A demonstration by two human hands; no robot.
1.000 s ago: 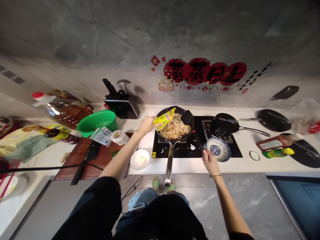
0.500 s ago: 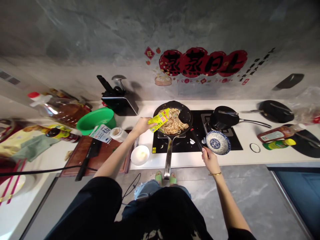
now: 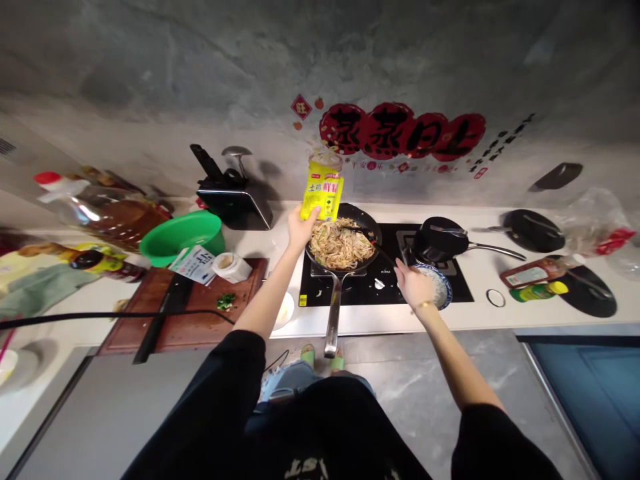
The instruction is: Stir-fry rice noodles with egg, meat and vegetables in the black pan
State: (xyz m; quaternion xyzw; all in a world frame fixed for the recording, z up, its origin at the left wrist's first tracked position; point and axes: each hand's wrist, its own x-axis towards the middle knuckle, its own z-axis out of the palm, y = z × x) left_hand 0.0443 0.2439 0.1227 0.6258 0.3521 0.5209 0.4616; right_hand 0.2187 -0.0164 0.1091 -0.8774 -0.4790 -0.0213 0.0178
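My left hand (image 3: 301,229) is closed on the lower part of a yellow seasoning pouch (image 3: 323,190), held upright above the far left of the frying pan (image 3: 369,217). Stir-fried noodle-like strips (image 3: 341,247) fill the pan. A spatula (image 3: 383,252) with a black head and dark handle lies in the food, its handle pointing right. Near the handle's end, my right hand (image 3: 416,285) has its fingers loosely stretched, not wrapped around it; the handle's tip is hidden. Under that hand is a blue-and-white bowl (image 3: 443,290), partly covered.
A black pot (image 3: 435,241) stands on the right burner of the cooktop (image 3: 360,293). To the left are a cutting board (image 3: 200,327) with a cleaver (image 3: 165,313) and chopped greens (image 3: 226,301), a white jar (image 3: 233,268), and a green basin (image 3: 183,233). Bottles (image 3: 537,291) lie at right.
My left hand has raised the pouch from a tilt over the food to upright. The spatula has sunk lower into the pan, and my right hand's fingers have loosened from its handle.
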